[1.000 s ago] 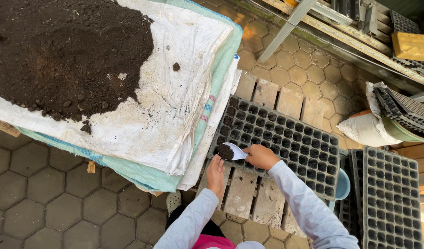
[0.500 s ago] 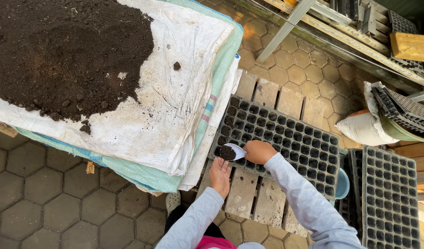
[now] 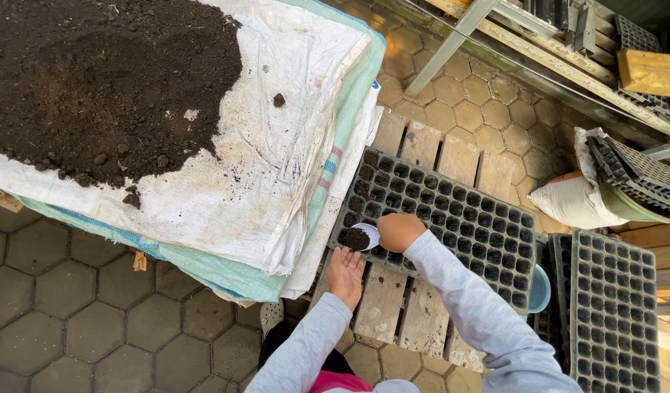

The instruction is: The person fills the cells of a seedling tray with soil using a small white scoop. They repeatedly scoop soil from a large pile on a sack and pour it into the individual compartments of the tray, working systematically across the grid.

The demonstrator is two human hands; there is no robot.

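Black plastic seed tray (image 3: 451, 218) lies on a slatted wooden pallet (image 3: 382, 302); thin and light, it likely flexes, so grip its rim. At the tray's near-left corner the right hand (image 3: 399, 231) closes around a small white scoop (image 3: 361, 237) of loose, crumbly soil. Just beside that corner the left hand (image 3: 346, 273) is open, palm up

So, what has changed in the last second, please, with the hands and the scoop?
The right hand keeps its grip on the small white scoop and has carried it slightly toward the near left corner of the black seed tray; soil still lies in it. The left hand stays open, palm up, beside the tray. The soil heap on the white sack has not changed.
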